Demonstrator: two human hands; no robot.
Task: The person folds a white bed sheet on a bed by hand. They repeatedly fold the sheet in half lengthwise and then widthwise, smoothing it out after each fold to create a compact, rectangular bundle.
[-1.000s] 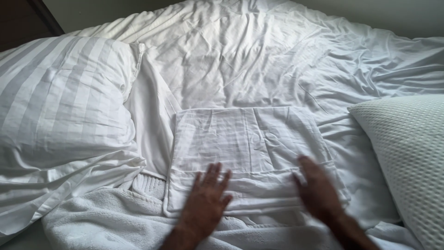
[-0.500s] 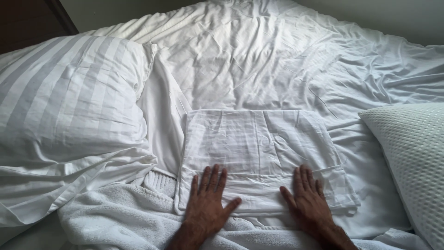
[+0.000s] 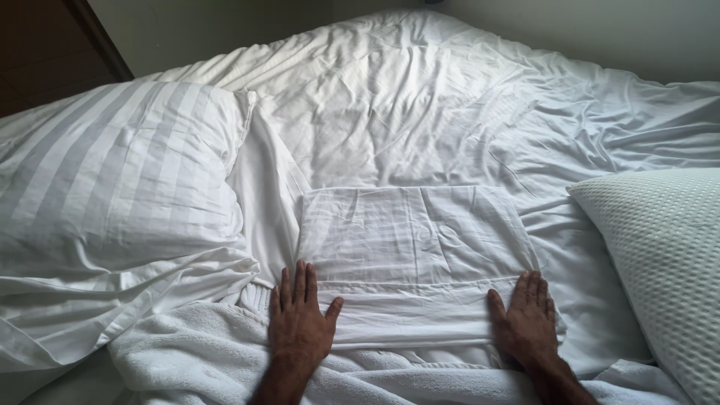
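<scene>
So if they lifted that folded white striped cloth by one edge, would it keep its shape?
Probably not. The folded cloth looks thin and creased, so it would likely droop and unfold. It seems light. Both hands, left hand and right hand, lie flat on its near corners.

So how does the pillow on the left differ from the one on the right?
The striped pillow has a smooth case with broad satin stripes; the textured pillow has a fine dotted, knit-like surface. The striped one looks plump, creased and warm white, while the textured one looks flatter, greenish white and cut off by the frame edge. Both lie on the rumpled white bedding, either side of the folded cloth.
</scene>
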